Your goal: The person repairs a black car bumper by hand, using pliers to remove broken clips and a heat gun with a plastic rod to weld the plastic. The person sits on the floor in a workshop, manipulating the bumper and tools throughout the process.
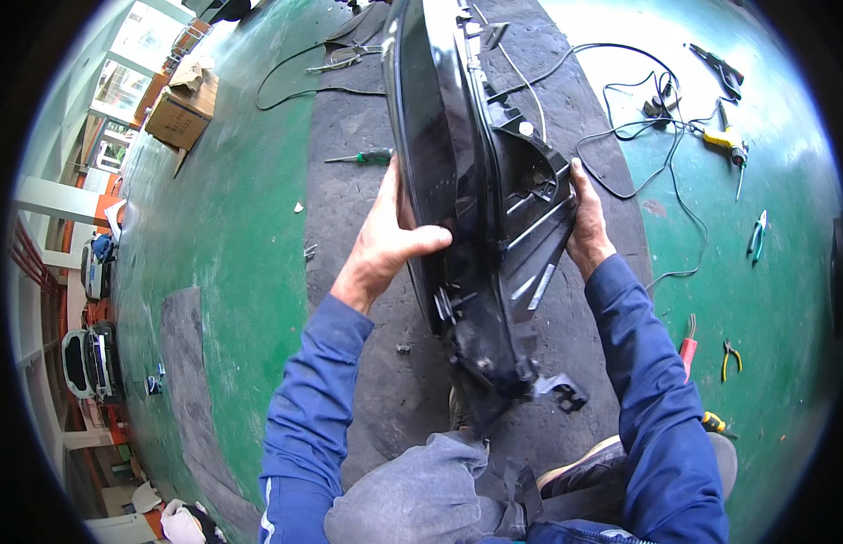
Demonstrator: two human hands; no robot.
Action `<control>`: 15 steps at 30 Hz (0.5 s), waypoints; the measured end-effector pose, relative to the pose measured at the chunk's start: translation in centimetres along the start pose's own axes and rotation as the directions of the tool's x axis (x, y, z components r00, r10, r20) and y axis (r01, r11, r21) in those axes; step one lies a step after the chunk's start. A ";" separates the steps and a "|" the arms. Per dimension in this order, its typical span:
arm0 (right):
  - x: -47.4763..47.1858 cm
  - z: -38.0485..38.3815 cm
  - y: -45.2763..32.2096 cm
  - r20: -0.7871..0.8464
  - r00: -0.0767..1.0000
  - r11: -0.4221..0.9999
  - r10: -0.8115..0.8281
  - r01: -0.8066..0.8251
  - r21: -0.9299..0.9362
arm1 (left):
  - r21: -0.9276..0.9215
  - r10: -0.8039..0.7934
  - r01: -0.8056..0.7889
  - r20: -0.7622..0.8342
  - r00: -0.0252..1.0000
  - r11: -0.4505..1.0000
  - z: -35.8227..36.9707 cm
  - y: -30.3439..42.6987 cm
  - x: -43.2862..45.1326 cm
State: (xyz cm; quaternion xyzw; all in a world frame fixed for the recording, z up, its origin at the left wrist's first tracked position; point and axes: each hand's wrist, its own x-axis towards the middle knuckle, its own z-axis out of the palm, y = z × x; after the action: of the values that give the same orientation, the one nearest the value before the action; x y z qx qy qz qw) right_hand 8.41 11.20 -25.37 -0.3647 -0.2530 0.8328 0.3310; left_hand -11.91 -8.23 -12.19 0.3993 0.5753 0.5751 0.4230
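Observation:
Between my two hands is a large black car headlight assembly (472, 238), tilted up on its edge above a dark mat (408, 387). My left hand (402, 234) grips the glossy lens side, with the thumb laid across its face. On the other side my right hand (588, 214) presses against the ribbed housing and its brackets. A loose-looking tab (564, 391) sticks out at the lower end, slightly blurred. Behind my left fingers lies a green-and-black screwdriver (367, 157). The far end of the headlight runs out of the top of view.
To the right lie a yellow electric tool (724, 139) with tangled black cable (666, 163), teal pliers (757, 236), yellow-handled cutters (731, 360), a red-handled tool (688, 353) and a yellow screwdriver (714, 422). A cardboard box (183, 112) stands far left. Small clips (310, 252) lie left of me.

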 end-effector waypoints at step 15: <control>-3.8 0.0 15.0 -0.177 0.958 0.884 0.226 -0.125 0.451 | 0.181 -0.186 0.171 0.070 0.980 0.969 -4.1 0.4 1.3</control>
State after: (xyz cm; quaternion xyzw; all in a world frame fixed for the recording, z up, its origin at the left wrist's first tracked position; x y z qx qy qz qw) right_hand 4.86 -1.37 -33.58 -0.3945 0.0125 0.8482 0.3532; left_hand -16.24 -8.37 -11.87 0.4058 0.6380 0.4646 0.4609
